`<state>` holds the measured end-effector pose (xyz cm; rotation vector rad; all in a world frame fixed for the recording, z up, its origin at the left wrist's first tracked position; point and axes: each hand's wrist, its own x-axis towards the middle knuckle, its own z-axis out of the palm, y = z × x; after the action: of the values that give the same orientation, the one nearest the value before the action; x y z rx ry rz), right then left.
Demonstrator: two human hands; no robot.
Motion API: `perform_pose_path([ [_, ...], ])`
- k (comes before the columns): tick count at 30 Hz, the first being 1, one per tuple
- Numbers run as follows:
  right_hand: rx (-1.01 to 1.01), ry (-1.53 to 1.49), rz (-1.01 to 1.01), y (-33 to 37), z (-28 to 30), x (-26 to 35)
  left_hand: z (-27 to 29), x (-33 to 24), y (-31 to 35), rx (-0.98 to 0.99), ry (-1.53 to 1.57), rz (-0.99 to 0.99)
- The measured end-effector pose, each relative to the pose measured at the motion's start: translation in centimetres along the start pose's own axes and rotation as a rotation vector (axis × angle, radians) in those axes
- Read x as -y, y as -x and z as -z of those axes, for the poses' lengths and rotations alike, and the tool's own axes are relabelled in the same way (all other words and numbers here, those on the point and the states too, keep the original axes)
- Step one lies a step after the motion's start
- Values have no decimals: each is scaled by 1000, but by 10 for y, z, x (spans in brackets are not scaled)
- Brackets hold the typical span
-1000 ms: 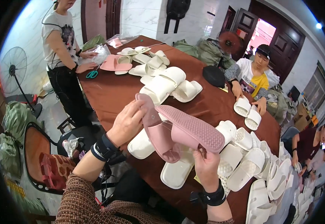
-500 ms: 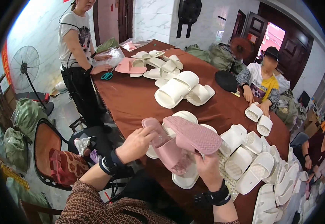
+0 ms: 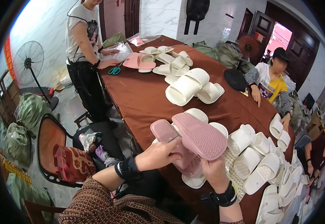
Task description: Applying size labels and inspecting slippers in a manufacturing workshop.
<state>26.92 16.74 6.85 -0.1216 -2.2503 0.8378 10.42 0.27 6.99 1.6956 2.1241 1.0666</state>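
Two pink slide slippers are in front of me over the near table edge. My right hand [image 3: 214, 172] grips one slipper [image 3: 201, 136] by its lower end, with its textured sole turned up. Partly under it lies the other slipper [image 3: 161, 130], insole up and tilted. My left hand [image 3: 158, 155] is closed at the strap of this lower slipper, thumb on top; some of its fingertips are hidden. White slippers [image 3: 196, 115] show behind and beneath the pink pair.
Several white slippers [image 3: 261, 173] are heaped at the right. More white slippers [image 3: 184, 89] and a pink slipper [image 3: 137, 60] lie farther back on the brown-covered table [image 3: 140, 97]. Teal scissors [image 3: 114, 70] lie near a standing person [image 3: 84, 37]. Another person [image 3: 270, 82] sits across, at the right.
My left hand has moved from the lower slipper's far end down to its strap. The seated person's white slippers have shifted right and nearer. The view has turned slightly left.
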Motion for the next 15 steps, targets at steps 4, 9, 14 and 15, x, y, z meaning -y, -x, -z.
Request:
perform_pose_path([
  [4, 83, 72, 50, 2, 3, 4, -6, 14, -7, -19, 23, 10],
  [9, 83, 16, 9, 3, -1, 2, -20, 15, -10, -216, 306, 91],
  [14, 44, 80, 56, 4, -4, -2, -31, 16, -8, -225, 556, 132],
  [15, 45, 68, 58, 5, -4, -3, -32, 18, -7, -227, 647, 150],
])
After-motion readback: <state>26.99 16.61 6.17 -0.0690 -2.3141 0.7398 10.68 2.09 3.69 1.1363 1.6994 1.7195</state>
